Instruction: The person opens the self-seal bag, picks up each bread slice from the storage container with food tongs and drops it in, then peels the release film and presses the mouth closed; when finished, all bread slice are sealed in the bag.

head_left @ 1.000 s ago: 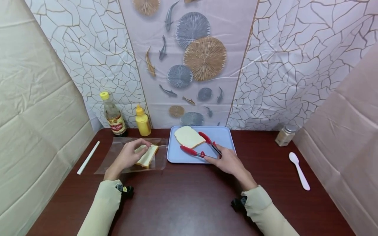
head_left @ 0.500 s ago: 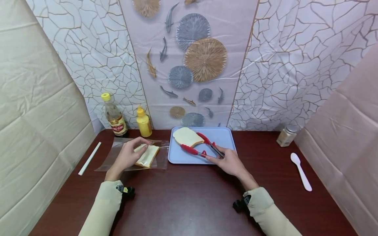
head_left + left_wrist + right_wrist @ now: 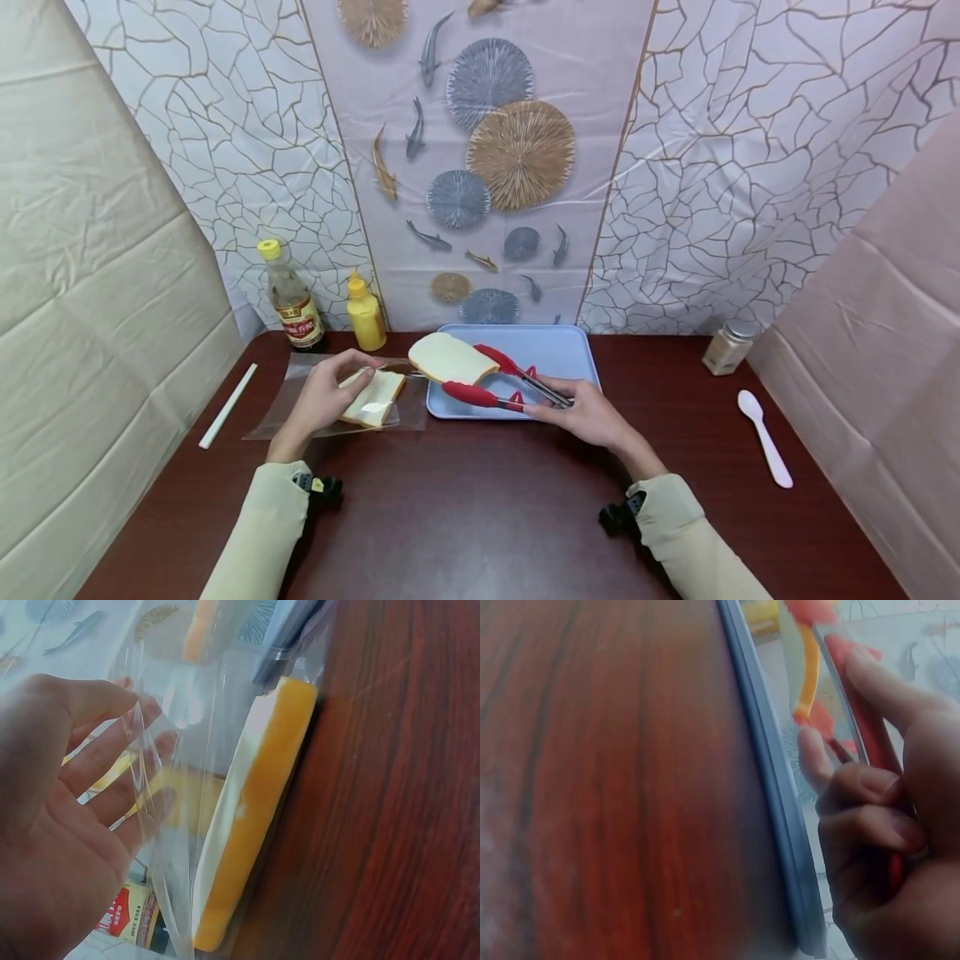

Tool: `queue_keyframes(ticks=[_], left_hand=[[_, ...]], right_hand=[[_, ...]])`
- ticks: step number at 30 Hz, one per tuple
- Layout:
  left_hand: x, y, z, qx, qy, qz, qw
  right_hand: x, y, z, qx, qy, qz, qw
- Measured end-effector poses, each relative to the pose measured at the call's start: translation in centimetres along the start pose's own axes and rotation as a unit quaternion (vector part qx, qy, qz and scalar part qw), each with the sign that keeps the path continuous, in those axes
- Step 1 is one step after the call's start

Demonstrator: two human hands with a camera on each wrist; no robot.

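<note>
Head view: a bread slice [image 3: 452,358] jutted past the left edge of the tray [image 3: 566,358], near a plastic bag [image 3: 288,404]; the right hand [image 3: 588,412] gripped tongs [image 3: 480,397] holding it, the left hand [image 3: 326,400] pinched the bag.

Glossy plastic bag [image 3: 409,410], smooth plastic tray [image 3: 561,353], shiny metal-shafted tongs [image 3: 474,395], glossy wood-grain table [image 3: 480,504]

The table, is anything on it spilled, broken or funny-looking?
I can't see anything spilled or broken. The oddest thing is the white bread slice with golden crust, held in red-tipped metal tongs: in the head view it pokes past the left edge of the light-blue rectangular tray instead of lying flat.
</note>
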State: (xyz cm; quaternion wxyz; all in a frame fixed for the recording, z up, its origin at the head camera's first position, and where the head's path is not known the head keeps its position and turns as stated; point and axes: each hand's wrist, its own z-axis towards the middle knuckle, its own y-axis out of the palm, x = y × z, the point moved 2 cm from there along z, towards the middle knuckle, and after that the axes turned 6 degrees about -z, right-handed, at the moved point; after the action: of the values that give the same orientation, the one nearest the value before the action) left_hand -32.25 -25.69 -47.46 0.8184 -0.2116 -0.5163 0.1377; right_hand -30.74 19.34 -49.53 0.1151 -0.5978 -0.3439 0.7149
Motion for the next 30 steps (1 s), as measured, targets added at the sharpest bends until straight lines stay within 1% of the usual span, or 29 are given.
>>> queue_keyframes(ticks=[5,11,14,18,24,30], left_hand=[[0.0,0.1,0.0,-0.004,-0.009,0.006,0.9999],[-0.2,0.3,-0.1,-0.005,-0.018,0.026,0.9995],[-0.3,0.3,-0.2,-0.002,-0.019,0.037,0.9991],[-0.2,0.3,-0.3,-0.004,-0.02,0.033,0.9992],[-0.2,0.4,-0.4,-0.011,-0.021,0.02,0.9995],[-0.1,0.3,-0.1,-0.013,-0.012,0.016,0.9997]], right_hand=[[-0.7,-0.4,-0.3,-0.041,-0.021,0.022,0.999],[-0.7,-1.3,-0.7,-0.079,-0.03,0.008,0.996],[-0.7,-1.4,-0.8,-0.083,-0.029,-0.011,0.996],[-1.0,-1.0,-0.7,-0.084,-0.031,-0.03,0.996],[-1.9,0.0,-0.6,-0.097,-0.04,-0.013,0.994],[-2.2,0.4,-0.6,-0.085,-0.049,-0.003,0.995]])
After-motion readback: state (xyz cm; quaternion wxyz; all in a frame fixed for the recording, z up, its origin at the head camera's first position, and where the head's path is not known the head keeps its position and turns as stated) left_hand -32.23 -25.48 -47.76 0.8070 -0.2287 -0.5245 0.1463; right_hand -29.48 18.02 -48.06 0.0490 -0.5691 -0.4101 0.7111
